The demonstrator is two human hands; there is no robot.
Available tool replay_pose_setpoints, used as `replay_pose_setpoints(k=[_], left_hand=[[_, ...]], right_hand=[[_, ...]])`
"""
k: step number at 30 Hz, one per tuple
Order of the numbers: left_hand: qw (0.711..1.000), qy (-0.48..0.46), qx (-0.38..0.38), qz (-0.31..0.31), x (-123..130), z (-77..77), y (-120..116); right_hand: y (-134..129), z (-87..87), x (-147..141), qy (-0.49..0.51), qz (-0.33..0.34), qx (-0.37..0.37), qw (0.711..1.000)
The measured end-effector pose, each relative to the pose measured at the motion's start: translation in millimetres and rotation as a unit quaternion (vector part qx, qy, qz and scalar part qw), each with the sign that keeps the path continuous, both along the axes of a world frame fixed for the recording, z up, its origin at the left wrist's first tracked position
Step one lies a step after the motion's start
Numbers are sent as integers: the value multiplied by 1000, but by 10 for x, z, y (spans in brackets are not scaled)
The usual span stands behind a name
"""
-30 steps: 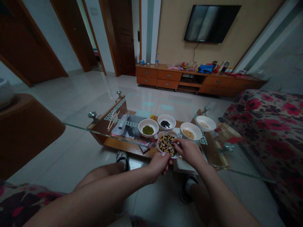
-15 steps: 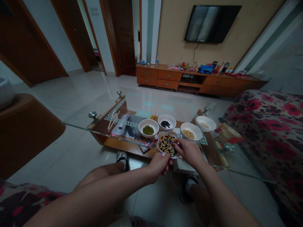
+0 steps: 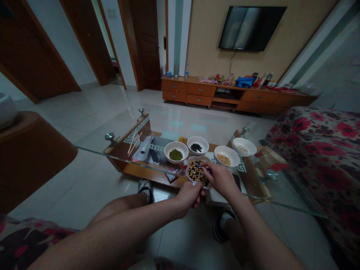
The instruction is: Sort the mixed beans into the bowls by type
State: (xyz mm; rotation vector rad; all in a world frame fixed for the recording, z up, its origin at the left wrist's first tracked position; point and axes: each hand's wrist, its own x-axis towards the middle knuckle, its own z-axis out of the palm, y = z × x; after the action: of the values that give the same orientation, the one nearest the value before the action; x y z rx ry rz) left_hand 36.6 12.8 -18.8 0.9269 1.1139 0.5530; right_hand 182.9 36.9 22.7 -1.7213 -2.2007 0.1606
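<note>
Right hand [image 3: 221, 179] has shifted up and left, further over the mixed-bean bowl [image 3: 196, 173]. Its fingers [image 3: 209, 169] are pinched together on a thin blue item [image 3: 200, 165], too small to identify, just above the beans. Left hand [image 3: 189, 198] sits by the near rim with fingers curled; contact unclear. Bowl stands on the glass coffee table [image 3: 118, 159], between the green-bean bowl [image 3: 176, 150] and soybean bowl [image 3: 226, 157], heaped with dark and tan beans.

Bare forearms [image 3: 120, 225], bare shins [image 3: 118, 205], dark sandals [image 3: 146, 189].
</note>
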Motion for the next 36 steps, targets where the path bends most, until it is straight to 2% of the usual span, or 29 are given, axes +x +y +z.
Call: replay_pose_setpoints(k=[9, 22, 30, 36], left_hand=[[1000, -4, -1, 4, -8, -33, -3], [1000, -10, 1, 1, -13, 33, -4], [1000, 8, -5, -6, -13, -20, 0], [1000, 7, 0, -8, -17, -36, 8]], right_hand=[[72, 47, -181, 36, 11, 54, 998], [243, 26, -497, -9, -67, 80, 994], [298, 21, -573, -25, -93, 78, 992], [289, 21, -543, -18, -83, 87, 993]])
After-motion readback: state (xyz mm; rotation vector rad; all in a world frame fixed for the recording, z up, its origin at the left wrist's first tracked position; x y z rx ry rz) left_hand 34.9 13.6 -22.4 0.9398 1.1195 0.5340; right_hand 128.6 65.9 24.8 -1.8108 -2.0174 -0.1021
